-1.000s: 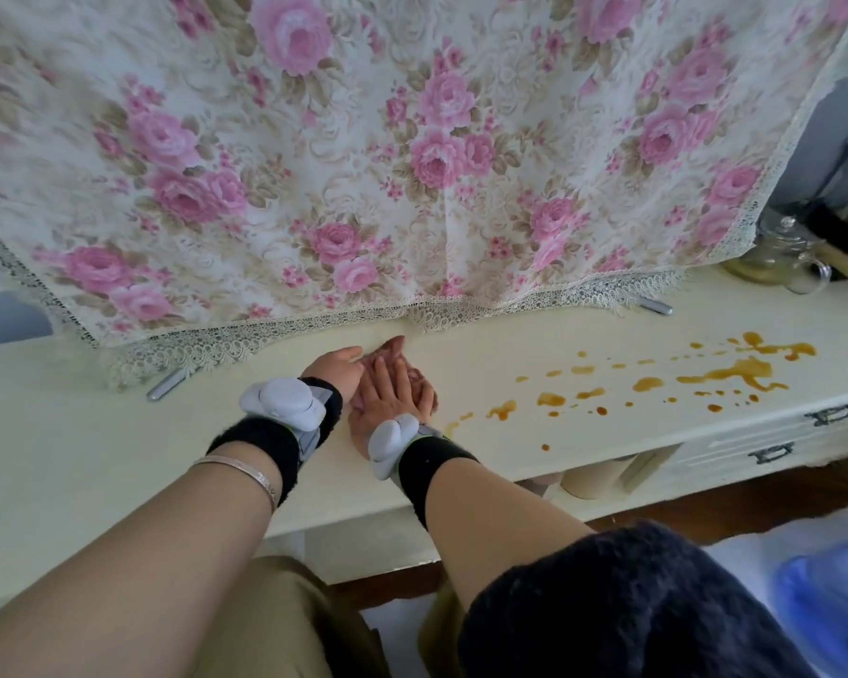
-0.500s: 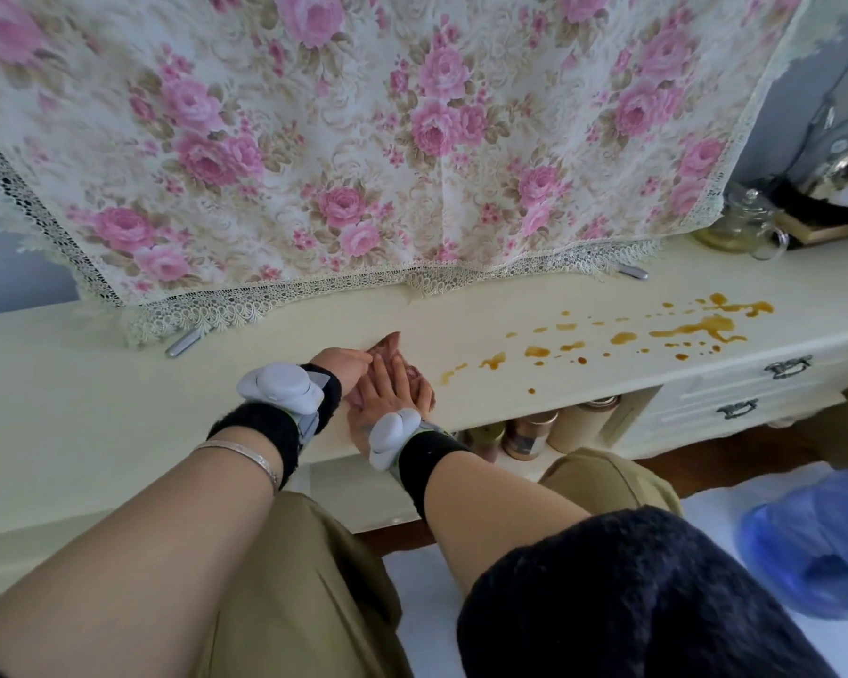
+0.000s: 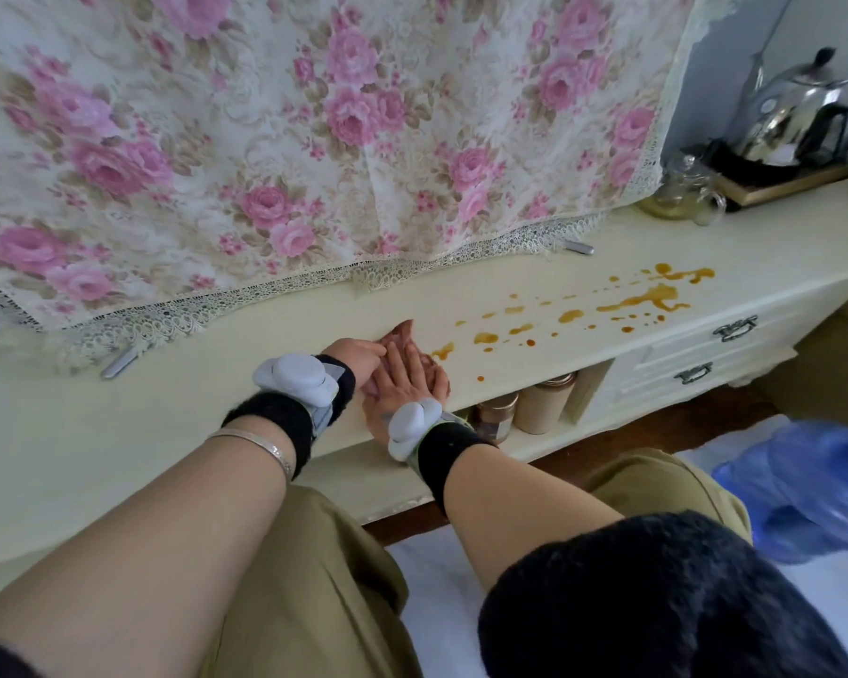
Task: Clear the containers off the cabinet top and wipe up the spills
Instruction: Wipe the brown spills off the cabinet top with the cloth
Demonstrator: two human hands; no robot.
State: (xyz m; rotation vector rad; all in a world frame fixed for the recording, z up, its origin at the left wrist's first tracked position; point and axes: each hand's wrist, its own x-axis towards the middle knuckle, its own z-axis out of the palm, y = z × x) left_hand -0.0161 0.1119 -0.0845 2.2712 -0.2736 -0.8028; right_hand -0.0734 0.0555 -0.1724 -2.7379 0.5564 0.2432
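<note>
Hands met on the cream cabinet top [image 3: 118,433]: the right hand [image 3: 405,384] lay flat with straight fingers, pressing a brownish cloth [image 3: 402,332] whose tip showed beyond them, while the left hand [image 3: 358,354] touched its left edge, grip unclear. Amber spills [image 3: 642,300], glossy blots and droplets, trailed just right of the hands toward a glass teapot [image 3: 681,195]. Floral lace-edged fabric [image 3: 314,139] hung behind.

No text, label, brand, number or sign can be read on anything that is shown in this view.
</note>
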